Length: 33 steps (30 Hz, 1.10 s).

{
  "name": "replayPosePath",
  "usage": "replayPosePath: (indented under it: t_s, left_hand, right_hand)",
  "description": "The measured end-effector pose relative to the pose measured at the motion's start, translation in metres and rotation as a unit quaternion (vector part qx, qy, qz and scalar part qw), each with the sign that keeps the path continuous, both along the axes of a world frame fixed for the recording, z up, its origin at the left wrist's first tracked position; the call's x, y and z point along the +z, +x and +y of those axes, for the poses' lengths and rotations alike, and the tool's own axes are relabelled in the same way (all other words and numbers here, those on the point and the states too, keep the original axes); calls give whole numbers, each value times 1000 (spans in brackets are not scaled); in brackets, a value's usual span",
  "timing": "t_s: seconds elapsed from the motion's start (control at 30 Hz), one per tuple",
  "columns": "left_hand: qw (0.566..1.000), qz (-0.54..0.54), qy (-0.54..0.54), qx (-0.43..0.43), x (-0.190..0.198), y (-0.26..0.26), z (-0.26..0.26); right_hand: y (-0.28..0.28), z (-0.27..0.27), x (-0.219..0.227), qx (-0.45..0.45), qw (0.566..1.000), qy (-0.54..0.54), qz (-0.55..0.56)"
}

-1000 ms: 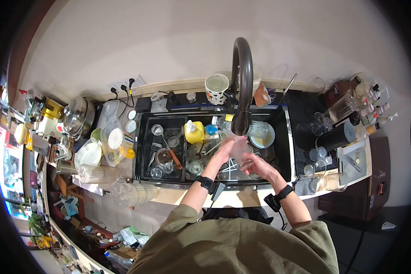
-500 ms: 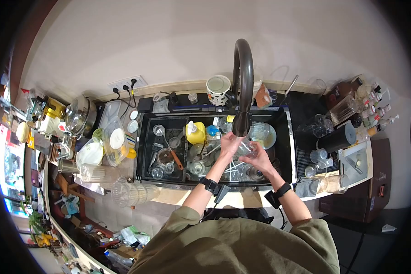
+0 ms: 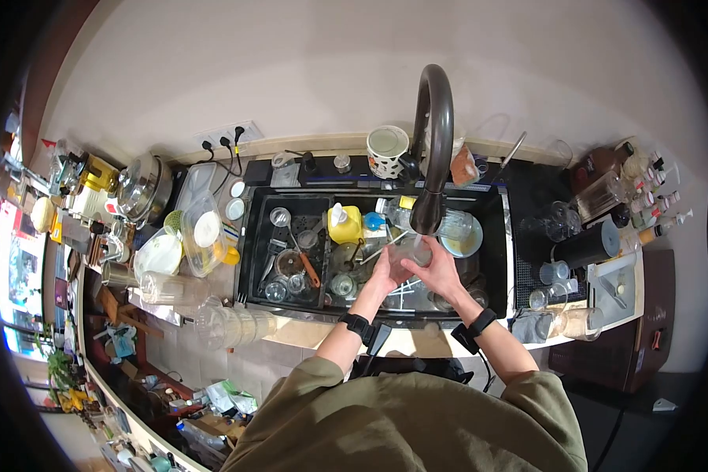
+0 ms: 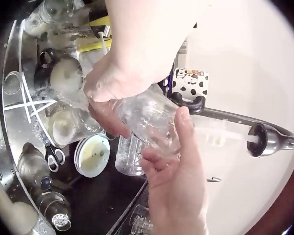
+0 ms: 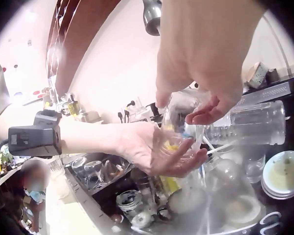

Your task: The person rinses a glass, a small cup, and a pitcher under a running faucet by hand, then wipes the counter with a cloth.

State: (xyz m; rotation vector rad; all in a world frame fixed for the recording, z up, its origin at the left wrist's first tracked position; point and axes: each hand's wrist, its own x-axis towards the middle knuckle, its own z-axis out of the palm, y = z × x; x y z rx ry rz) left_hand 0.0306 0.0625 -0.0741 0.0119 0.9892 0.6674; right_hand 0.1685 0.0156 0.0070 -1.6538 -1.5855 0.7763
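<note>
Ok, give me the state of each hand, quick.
Left hand: holding the clear glass jar under the faucet.
Right hand: holding the same jar.

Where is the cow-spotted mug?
In the head view the cow-spotted mug stands on the ledge behind the sink, just left of the dark faucet; the left wrist view shows it beside the faucet's base too.

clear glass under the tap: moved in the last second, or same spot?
Yes. Against the faucet spout, the clear glass has come up closer beneath it, with the left hand and right hand both gripping it.
</note>
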Motion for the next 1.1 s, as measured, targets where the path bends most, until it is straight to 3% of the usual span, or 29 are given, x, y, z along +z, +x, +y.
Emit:
replayPosePath:
  t_s: [0.1, 0.23, 0.33, 0.43, 0.57, 0.63, 0.67, 0.7, 0.73, 0.77, 0.8, 0.87, 1.0, 1.03, 1.1]
  left_hand:
    - [1000, 14, -4, 10, -16, -3, 0]
    - [992, -104, 25, 72, -17, -8, -5]
    - [985, -112, 14, 133, -10, -9, -6]
    - [985, -93, 19, 143, -14, -19, -4]
    - [994, 15, 22, 102, -19, -24, -2]
    - [990, 100, 30, 91, -6, -21, -5]
    - [977, 169, 47, 122, 0, -15, -5]
    - [959, 222, 113, 135, 8, -11, -6]
    - [933, 274, 178, 147, 11, -8, -7]
    - [906, 310, 247, 147, 5, -1, -5]
    - [873, 344, 315, 145, -3, 4, -1]
    - [809, 389, 436, 59, 27, 7, -4]
    - [734, 398, 550, -18, 45, 21, -5]
    - [718, 404, 566, -31, 49, 24, -5]
    - [726, 419, 544, -45, 56, 27, -5]
  right_hand:
    - [-6, 4, 2, 26, 999, 16, -37]
    - [-23, 9, 5, 53, 983, 101, -146]
    - [-35, 13, 13, 59, 986, 72, -141]
    - [-38, 22, 7, 121, 971, 158, -133]
    - [-36, 28, -5, 121, 984, 118, -57]
    - [-32, 33, -24, 49, 998, -37, 6]
    - [-28, 35, -34, 11, 993, -115, 36]
    - [-21, 36, -45, -24, 959, -224, 172]
    - [-14, 35, -55, -60, 894, -326, 300]
    - [-4, 34, -64, -95, 801, -418, 418]
    - [4, 31, -67, -84, 777, -442, 440]
    - [13, 23, -71, -61, 724, -491, 481]
    - [29, 16, -65, -60, 701, -515, 490]
    - [35, 14, -61, -65, 715, -501, 483]
    - [34, 8, -61, -115, 746, -418, 505]
